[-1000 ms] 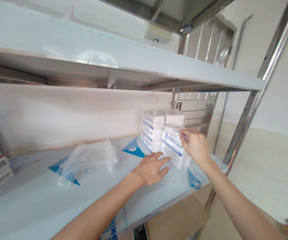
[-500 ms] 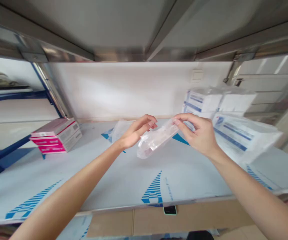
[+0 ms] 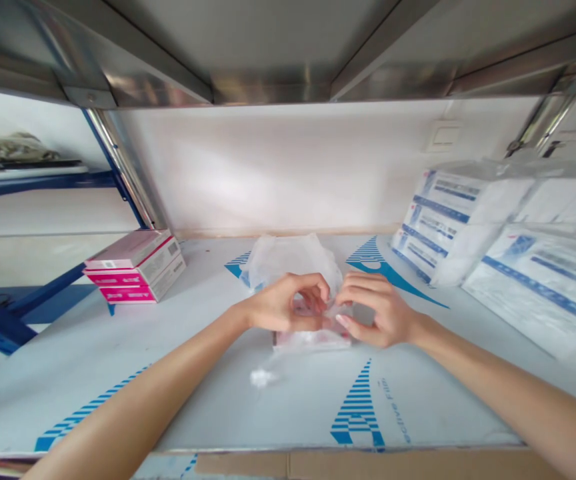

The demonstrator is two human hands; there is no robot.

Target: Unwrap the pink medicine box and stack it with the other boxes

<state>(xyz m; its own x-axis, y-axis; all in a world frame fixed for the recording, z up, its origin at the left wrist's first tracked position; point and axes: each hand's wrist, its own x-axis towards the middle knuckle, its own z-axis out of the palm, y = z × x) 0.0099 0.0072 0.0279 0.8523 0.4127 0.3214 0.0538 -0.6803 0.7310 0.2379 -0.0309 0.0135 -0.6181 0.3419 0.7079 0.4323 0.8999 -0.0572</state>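
Both hands are close together at the middle of the shelf. My left hand (image 3: 288, 303) has its fingers curled toward the thumb, at thin clear plastic. Facing it, my right hand (image 3: 381, 310) is also curled, with fingertips and thumb at the same plastic. The clear plastic bag (image 3: 313, 339) between them lies over or around something flat and pinkish-red, mostly hidden by the fingers. A small white crumpled piece (image 3: 263, 379) shows just in front of it, blurred. Behind the hands lies another pile of clear plastic bags (image 3: 293, 257).
Pink and white boxes (image 3: 135, 267) are stacked at the left. Plastic-wrapped white and blue packs (image 3: 468, 220) stand at the right. A metal shelf (image 3: 278, 53) hangs low overhead. The film-covered surface (image 3: 218, 400) ends at a front edge above cardboard.
The plastic bag has come down from the air to the surface. My right hand has moved down toward my left. The view has shifted, and the pinkish-red flat thing now shows.
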